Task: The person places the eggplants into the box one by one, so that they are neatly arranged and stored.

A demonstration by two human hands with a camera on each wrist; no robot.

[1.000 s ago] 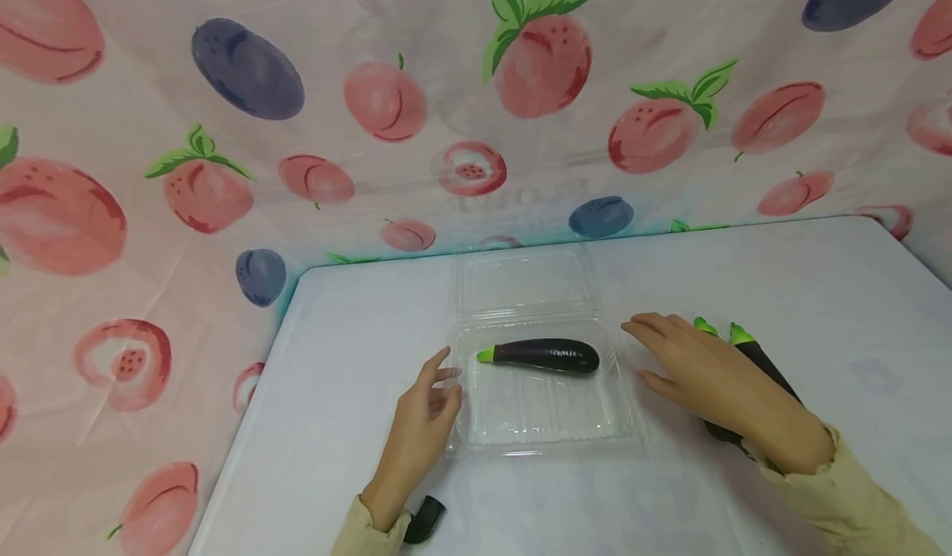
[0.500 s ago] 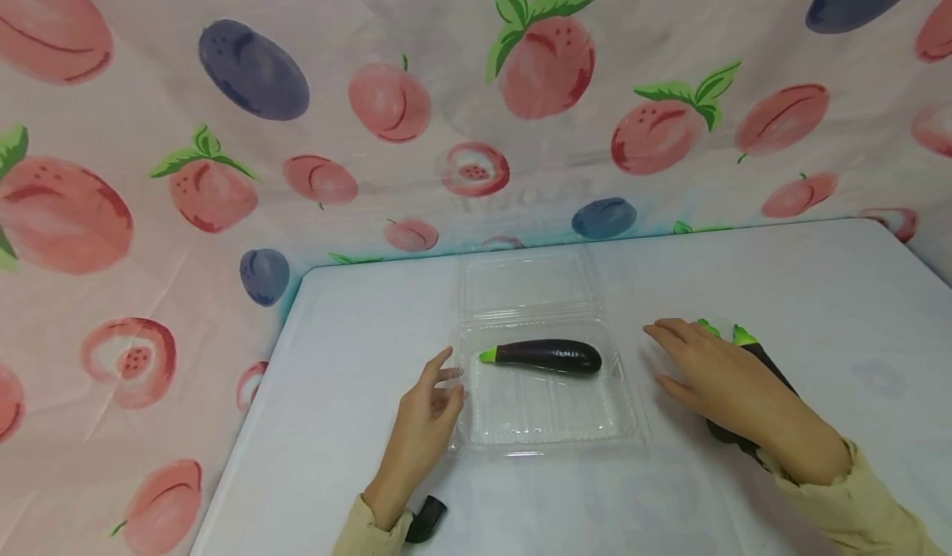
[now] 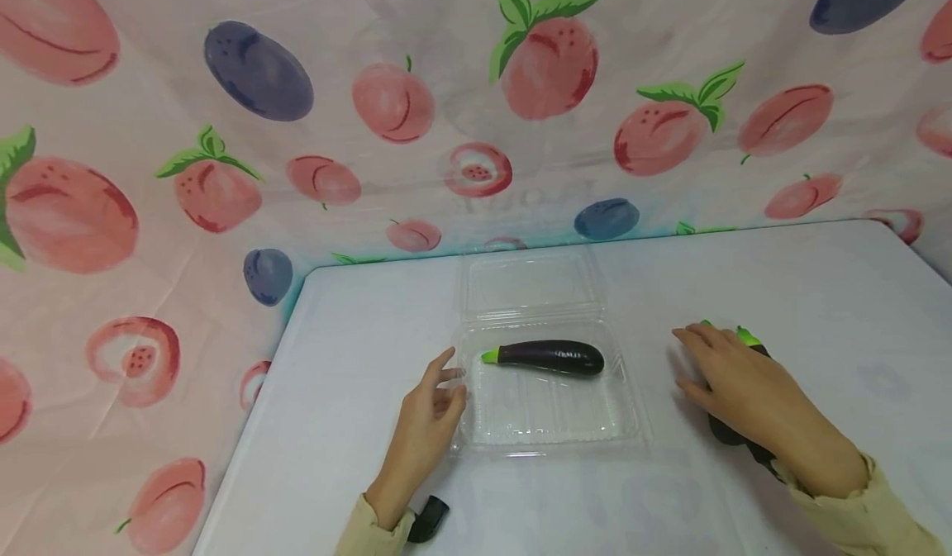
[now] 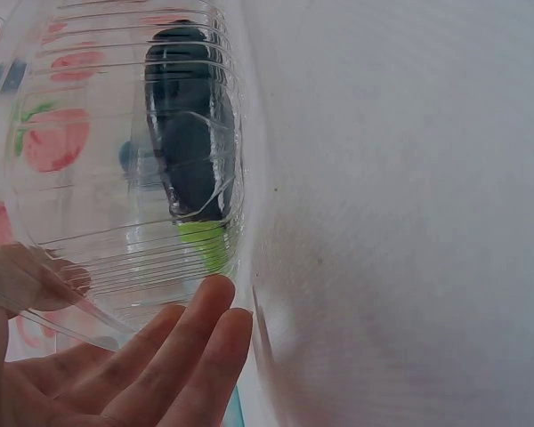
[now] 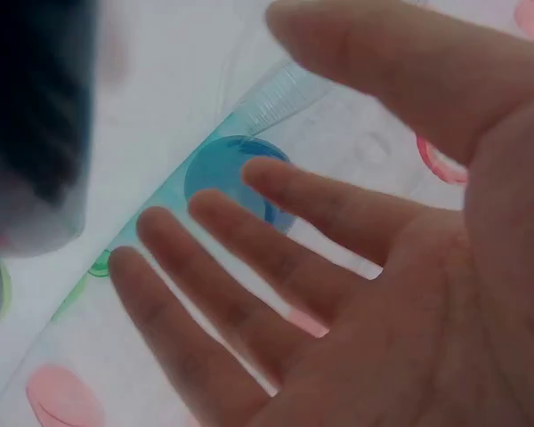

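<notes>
A dark purple eggplant [image 3: 554, 358] with a green stem lies in a clear plastic clamshell container [image 3: 550, 420], whose lid is folded back. At the container's left side is my left hand [image 3: 420, 428]; its relaxed fingers rest against the wall, as the left wrist view shows, with the eggplant [image 4: 189, 124] behind the plastic. My right hand [image 3: 747, 391] is over more eggplants [image 3: 725, 430] on the right, partly covering them. Its fingers are spread and straight in the right wrist view, holding nothing, and a blurred dark shape [image 5: 36, 124] looms close by.
Everything stands on a white table [image 3: 357, 349]. Behind it and to the left hangs a fruit-print cloth [image 3: 431, 11]. The lid [image 3: 531, 283] lies toward the table's back edge. A black object [image 3: 427, 520] sits by my left cuff.
My right hand has moved right and slightly down, away from the container and further over the eggplants there. The left hand has stayed at the container's side.
</notes>
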